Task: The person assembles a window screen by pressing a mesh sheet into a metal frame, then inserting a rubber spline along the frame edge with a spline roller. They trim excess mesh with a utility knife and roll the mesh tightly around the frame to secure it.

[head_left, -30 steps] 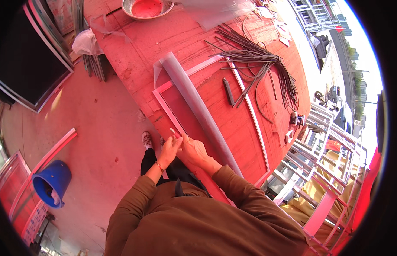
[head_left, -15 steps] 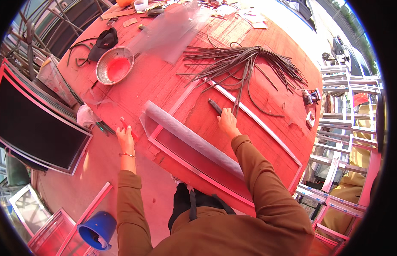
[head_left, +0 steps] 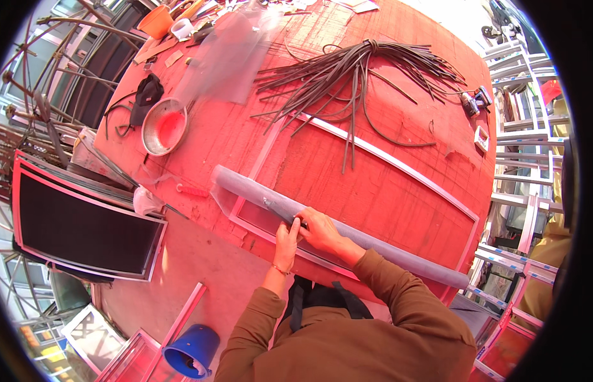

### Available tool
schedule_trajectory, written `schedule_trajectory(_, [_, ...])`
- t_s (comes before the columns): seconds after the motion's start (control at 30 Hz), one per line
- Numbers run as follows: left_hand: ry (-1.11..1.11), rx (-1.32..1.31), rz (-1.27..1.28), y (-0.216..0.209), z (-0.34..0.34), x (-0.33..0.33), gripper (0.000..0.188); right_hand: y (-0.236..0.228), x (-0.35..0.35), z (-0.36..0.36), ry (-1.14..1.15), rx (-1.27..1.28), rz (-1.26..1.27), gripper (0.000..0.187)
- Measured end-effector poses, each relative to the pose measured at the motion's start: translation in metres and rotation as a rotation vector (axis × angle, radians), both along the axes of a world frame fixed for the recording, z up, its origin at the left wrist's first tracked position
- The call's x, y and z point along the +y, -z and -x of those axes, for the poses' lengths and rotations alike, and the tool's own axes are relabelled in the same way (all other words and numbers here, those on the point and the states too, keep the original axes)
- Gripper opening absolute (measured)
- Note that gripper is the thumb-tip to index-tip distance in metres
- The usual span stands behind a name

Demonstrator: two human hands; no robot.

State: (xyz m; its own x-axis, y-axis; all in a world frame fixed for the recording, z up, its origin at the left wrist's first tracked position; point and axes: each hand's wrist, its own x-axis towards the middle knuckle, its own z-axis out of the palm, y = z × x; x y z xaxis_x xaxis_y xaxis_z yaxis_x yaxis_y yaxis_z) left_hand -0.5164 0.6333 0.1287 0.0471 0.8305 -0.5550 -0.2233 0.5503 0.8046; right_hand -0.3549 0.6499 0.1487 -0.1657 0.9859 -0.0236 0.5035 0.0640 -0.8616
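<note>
— What lies under the hands (head_left: pixel 303 235)?
— A grey mesh roll (head_left: pixel 347 232), matt and finely woven, over a smooth, pale metal frame (head_left: pixel 398 167).
— And the bench (head_left: pixel 385 114)?
— Rough, grainy wood; beyond the hands, dull rubbery strips (head_left: pixel 354 70).

We stand in an open-air window-screen workshop: a big red worktop (head_left: pixel 385 165) carries a metal frame (head_left: pixel 398 159), a mesh roll (head_left: pixel 373 242) and rubber strips (head_left: pixel 354 70), with finished screens (head_left: pixel 80 223) and stacked frames (head_left: pixel 519 127) leaning all around.

No packages, labels, signs or display screens are visible anywhere.
</note>
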Motion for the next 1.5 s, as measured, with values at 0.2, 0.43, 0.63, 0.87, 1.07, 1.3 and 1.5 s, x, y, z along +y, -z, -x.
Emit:
schedule_trajectory(0.2, [-0.078,0.012,0.060,-0.010,0.081,0.067,0.027,-0.019,-0.070,-0.025,0.202,-0.120,-0.093,0.044])
schedule_trajectory(0.43, [-0.453,0.477,-0.167,-0.046,0.201,0.163,0.039,0.023,-0.141,-0.085,0.122,-0.566,0.053,0.093])
schedule_trajectory(0.63, [0.232,0.424,0.300,0.031,0.124,0.009,0.023,0.068,-0.126,-0.109,0.166,-0.701,-0.069,0.105])
schedule_trajectory(0.87, [0.125,0.095,0.445,0.080,0.042,-0.124,0.049,0.064,-0.088,-0.157,0.302,-0.576,-0.285,0.069])
schedule_trajectory(1.07, [0.241,0.078,0.427,0.078,0.020,-0.130,0.058,0.064,-0.217,-0.099,0.084,-0.363,0.070,0.040])
schedule_trajectory(1.3, [0.310,0.038,0.457,0.090,0.010,-0.138,0.051,0.116,-0.248,-0.089,-0.054,-0.563,-0.029,0.023])
schedule_trajectory(1.5, [0.175,-0.255,0.518,0.103,-0.010,-0.157,0.021,0.101,-0.257,-0.093,-0.032,-0.557,-0.121,0.014])
